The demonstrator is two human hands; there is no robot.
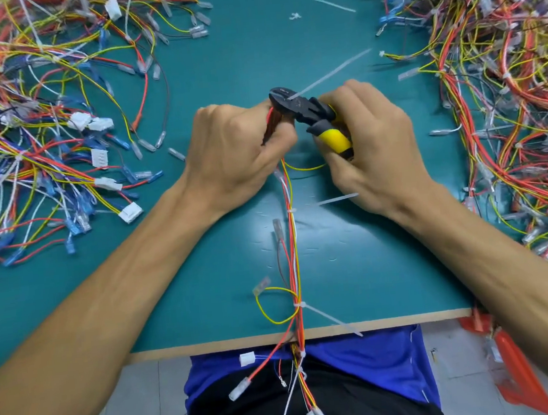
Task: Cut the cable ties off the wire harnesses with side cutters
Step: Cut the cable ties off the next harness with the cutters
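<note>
While left hand (236, 147) grips harness (291, 239), cutters (310, 113) bite tie (330, 73).

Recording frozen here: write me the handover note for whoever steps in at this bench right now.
Left hand grips the harness near its upper end. Right hand holds the cutters, jaws at the top tie; whether it is severed cannot be told.
The harness runs down the table and over its near edge.
Done: offcuts lie at the far end.
Left: the middle tie and the lower tie on this harness; more harnesses in the left pile and right pile.
</note>
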